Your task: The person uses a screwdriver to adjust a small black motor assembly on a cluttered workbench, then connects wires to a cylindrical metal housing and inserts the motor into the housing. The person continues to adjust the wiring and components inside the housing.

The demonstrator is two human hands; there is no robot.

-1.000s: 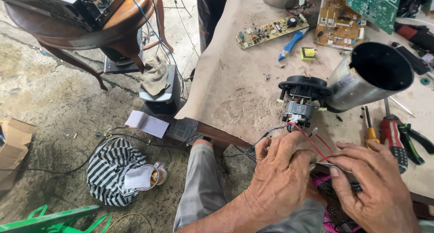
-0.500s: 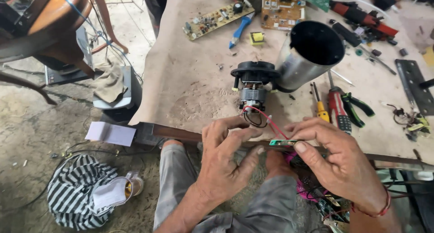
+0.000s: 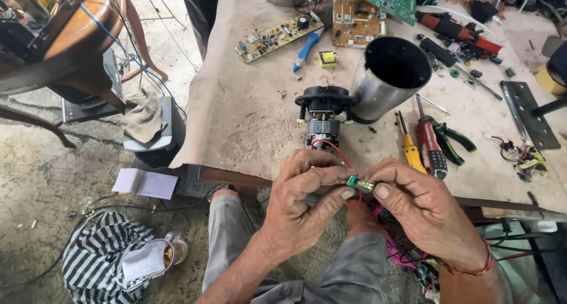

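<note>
Green board: a small green board (image 3: pixel 360 183) is pinched between the fingers of both hands, held over the near counter edge, above the lap.
Left hand (image 3: pixel 307 200): fingers pressed together on the board's left end and on the red wires (image 3: pixel 341 156).
Right hand (image 3: pixel 422 206): thumb and forefinger pinch the board's right end.
Motor (image 3: pixel 323 112): lies on the counter (image 3: pixel 248 127) just beyond the fingers, out of its steel shell (image 3: pixel 387 77); the red wires run from it to the board.
Progress: as I judge, the unit is already apart and the board is out; wiring work and reassembly are not yet done.
Right of the fingers: yellow screwdriver (image 3: pixel 407 147), red screwdriver (image 3: pixel 430 144), green pliers (image 3: pixel 452 141).
Far beyond: circuit boards (image 3: pixel 280 35), blue tool (image 3: pixel 307 47).
In the way: nothing blocks the fingers; the wires are short and keep the board near the motor.
</note>
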